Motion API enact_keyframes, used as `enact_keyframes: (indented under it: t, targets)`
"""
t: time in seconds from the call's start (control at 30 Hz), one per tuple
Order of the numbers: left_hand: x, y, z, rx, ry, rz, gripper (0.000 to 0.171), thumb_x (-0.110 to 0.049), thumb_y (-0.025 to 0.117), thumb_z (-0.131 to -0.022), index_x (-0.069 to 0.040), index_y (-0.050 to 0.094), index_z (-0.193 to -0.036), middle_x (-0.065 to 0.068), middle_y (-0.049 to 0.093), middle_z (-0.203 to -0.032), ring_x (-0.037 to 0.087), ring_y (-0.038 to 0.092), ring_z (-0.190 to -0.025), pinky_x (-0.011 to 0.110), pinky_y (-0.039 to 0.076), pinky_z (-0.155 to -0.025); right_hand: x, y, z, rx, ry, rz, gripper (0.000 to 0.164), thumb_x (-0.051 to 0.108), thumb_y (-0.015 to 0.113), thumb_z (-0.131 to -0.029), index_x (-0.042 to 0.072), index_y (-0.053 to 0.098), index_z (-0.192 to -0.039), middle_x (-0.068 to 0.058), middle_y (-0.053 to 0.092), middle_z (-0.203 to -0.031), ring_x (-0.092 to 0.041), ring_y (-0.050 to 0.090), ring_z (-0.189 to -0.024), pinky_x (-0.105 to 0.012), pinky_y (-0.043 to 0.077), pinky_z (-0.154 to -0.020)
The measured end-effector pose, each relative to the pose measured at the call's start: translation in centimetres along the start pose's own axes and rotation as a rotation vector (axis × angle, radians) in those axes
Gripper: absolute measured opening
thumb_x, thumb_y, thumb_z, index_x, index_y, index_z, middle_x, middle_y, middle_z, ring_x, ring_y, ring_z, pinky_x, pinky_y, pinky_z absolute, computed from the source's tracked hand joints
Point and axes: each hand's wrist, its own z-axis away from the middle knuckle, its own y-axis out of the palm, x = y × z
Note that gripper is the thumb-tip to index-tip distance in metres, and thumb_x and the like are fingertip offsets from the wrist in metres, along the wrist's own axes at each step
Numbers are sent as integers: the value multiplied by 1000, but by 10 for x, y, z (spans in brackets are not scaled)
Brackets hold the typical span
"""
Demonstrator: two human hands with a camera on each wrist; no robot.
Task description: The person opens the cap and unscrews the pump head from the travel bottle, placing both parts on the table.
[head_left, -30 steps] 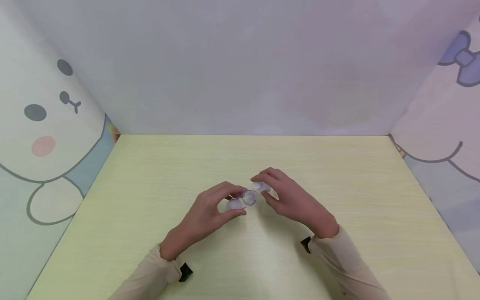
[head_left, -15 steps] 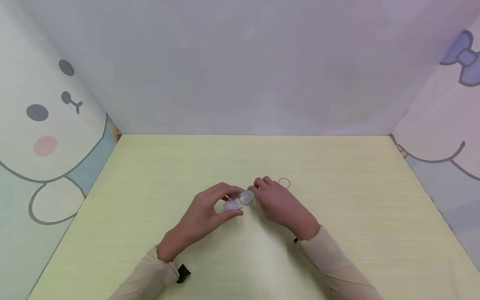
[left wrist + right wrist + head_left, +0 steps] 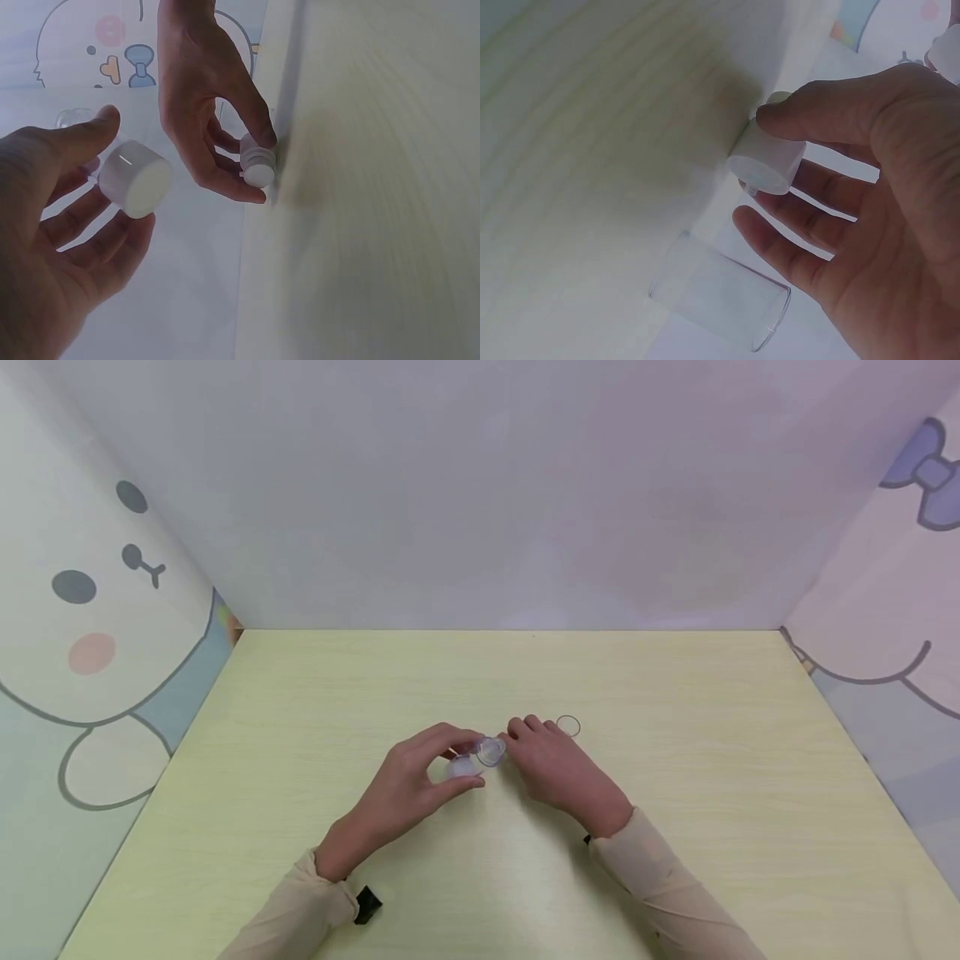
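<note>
My left hand (image 3: 408,772) holds a clear tube-like container with a white cylindrical part (image 3: 136,178), thumb and fingers curled round it. The clear round mouth (image 3: 491,752) faces up in the head view. Close on its right, my right hand (image 3: 558,768) pinches a small white pump-top-like piece (image 3: 767,156) between thumb and fingers, low over the table; in the head view this piece is hidden by the hand. Behind the right hand, a clear open cylinder (image 3: 720,294) stands on the table, seen as a thin ring in the head view.
The pale wood table (image 3: 337,685) extends on all sides of the hands. A plain wall (image 3: 480,502) rises at its back edge, and panels with cartoon figures (image 3: 82,610) flank it. Black wrist devices (image 3: 367,906) show at the cuffs.
My right hand has moved down and left and turned palm down, hiding its white piece in the head view. The clear cylinder's ring has come into sight behind it. The left hand barely shifts.
</note>
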Motion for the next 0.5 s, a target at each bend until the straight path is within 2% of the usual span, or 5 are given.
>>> enact_keyframes:
  t: [0.3, 0.5]
  targets:
    - [1, 2, -2, -6, -22, -16, 49, -19, 88, -85, -19, 68, -129, -7, 71, -116, 9, 68, -101, 33, 62, -80, 0, -2, -1, 2, 5, 15, 23, 6, 74, -94, 9, 68, -115, -6, 63, -106, -25, 59, -96, -41, 54, -82]
    - [4, 4, -5, -10, -41, -25, 47, -20, 89, -85, -18, 68, -127, -8, 71, -115, 9, 68, -101, 37, 62, -83, -2, -11, 2, -20, 10, 31, 32, 10, 76, -92, 9, 67, -123, -7, 66, -113, -28, 63, -105, -46, 56, -92]
